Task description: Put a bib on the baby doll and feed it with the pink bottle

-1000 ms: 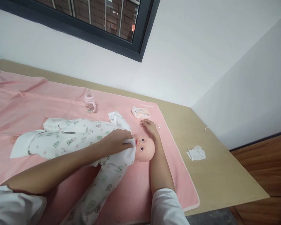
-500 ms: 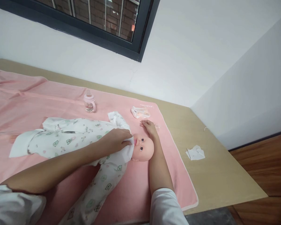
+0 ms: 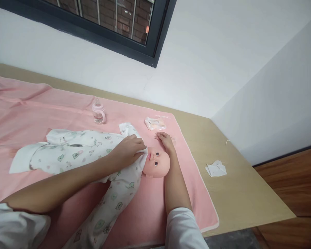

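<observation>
A baby doll [image 3: 158, 165] lies on its back on a pink blanket [image 3: 150, 204], its head toward the right. It wears a white printed outfit [image 3: 80, 152] with a plain white collar. My left hand [image 3: 131, 148] pinches the collar's edge near the doll's chin, lifting it slightly off the neck. My right hand [image 3: 165, 140] rests on the blanket just beyond the head, fingers loosely stretched with nothing in them. The right forearm curves around the top of the doll's head.
A pink-topped baby bottle [image 3: 99, 112] stands at the blanket's far side. Close to my right fingertips lies a small clear plastic packet [image 3: 155, 123]. A folded white tissue [image 3: 216, 168] is on the wooden table [image 3: 243, 193]. The wall and window frame [image 3: 155, 55] rise behind.
My left hand has risen slightly, drawing the collar's edge up from the doll's neck. The right hand stays where it was beside the head.
</observation>
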The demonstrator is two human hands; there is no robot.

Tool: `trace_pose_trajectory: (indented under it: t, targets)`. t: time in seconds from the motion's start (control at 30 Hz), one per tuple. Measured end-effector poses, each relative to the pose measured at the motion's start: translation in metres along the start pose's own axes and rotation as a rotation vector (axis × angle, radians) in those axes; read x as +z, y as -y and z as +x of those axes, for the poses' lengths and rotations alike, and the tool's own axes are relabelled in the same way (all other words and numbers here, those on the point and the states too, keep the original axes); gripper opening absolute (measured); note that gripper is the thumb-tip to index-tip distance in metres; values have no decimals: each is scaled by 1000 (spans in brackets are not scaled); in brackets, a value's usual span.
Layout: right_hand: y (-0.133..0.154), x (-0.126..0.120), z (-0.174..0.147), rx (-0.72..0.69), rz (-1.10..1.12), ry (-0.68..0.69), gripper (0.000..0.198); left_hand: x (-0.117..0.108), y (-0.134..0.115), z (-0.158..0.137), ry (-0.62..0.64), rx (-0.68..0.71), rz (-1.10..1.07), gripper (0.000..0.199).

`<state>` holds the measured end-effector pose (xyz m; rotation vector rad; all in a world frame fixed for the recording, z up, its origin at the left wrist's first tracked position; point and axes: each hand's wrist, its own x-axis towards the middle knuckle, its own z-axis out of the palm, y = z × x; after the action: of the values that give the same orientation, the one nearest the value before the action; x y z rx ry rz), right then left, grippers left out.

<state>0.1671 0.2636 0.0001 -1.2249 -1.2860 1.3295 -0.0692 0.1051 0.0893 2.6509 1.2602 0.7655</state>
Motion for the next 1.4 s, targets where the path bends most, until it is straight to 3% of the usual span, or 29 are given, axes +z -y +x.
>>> trace_pose_trajectory:
  t: [0.2,0.6,0.97,1.1,1.4]
  targets:
    - [0,-1,1,-6,-6,0,10,5,1,-2,-106,48,40,19]
    - [-4,-1,5,-8,-1,-1,10,2,0,-1,-52,51,74,48]
    - [-2,0,2,-12,4,-1,10,12,3,-2,-177,51,91,51]
    - [-1,-1,1,1,3,8,9,13,2,-4,-185,2,-20,54]
    - [-5,-1,3,-17,-9,5,9,-9,-15,-4,-10,-55,-392,40]
